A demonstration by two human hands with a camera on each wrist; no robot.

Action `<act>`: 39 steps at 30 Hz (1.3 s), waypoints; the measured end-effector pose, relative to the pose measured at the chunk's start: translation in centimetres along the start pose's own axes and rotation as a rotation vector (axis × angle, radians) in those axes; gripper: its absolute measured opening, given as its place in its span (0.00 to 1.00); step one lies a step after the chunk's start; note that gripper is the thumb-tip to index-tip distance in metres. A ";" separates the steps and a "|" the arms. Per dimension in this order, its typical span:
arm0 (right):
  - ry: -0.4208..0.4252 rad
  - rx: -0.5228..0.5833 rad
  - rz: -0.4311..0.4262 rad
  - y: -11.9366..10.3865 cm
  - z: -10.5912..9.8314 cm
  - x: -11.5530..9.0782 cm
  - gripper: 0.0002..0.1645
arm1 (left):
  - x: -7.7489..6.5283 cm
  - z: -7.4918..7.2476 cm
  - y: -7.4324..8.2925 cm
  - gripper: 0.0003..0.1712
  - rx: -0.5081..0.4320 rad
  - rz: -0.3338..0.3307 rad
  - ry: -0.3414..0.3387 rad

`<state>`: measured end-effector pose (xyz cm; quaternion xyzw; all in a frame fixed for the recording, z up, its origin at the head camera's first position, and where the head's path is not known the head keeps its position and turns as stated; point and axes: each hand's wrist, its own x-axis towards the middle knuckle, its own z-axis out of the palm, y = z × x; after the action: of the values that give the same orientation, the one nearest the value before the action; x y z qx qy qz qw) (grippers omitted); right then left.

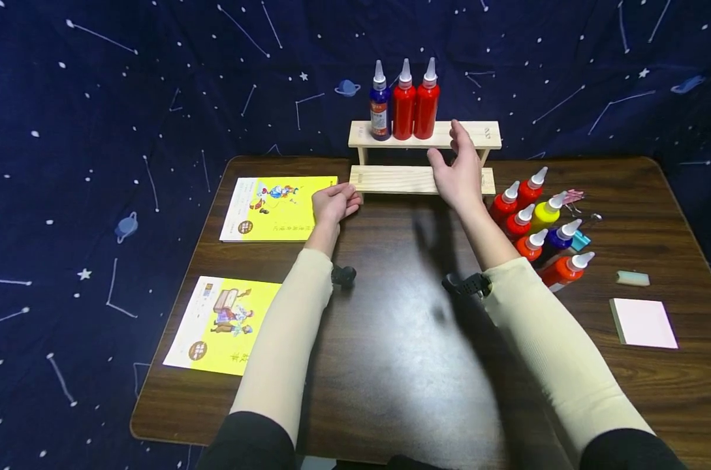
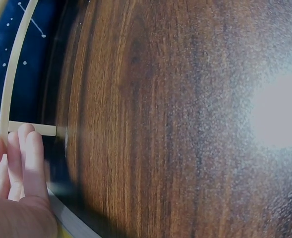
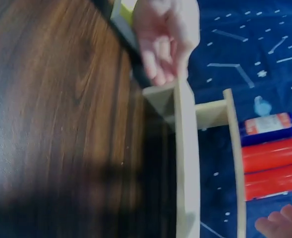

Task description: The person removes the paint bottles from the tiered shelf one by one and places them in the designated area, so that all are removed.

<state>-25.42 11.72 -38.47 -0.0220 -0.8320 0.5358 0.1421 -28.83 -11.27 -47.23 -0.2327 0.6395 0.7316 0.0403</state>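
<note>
A two-tier wooden rack stands at the back of the table. My left hand pinches the left end of its lower board, the thumb on one side and fingers on the other in the left wrist view. Over the rack's right part is my right hand, thumb and fingers apart with nothing between them. On the upper tier a blue bottle and two red bottles with white pointed caps stand upright side by side at the left. In the right wrist view, only the fingertips of my right hand show, near the red bottles.
Several red, yellow and blue bottles stand in a group right of my right forearm. Beyond them lie clips, a pale green block and a notepad. Two yellow booklets lie at the left. A dark starry cloth hangs behind.
</note>
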 end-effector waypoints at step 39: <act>0.127 -0.010 -0.035 -1.0 1.9 -1.6 0.26 | 0.0 -0.2 0.1 0.15 0.009 -0.006 0.002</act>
<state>-24.29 9.34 -38.59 -0.0421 -0.8242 0.5266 0.2039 -28.77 -11.49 -47.14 -0.2355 0.6419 0.7284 0.0429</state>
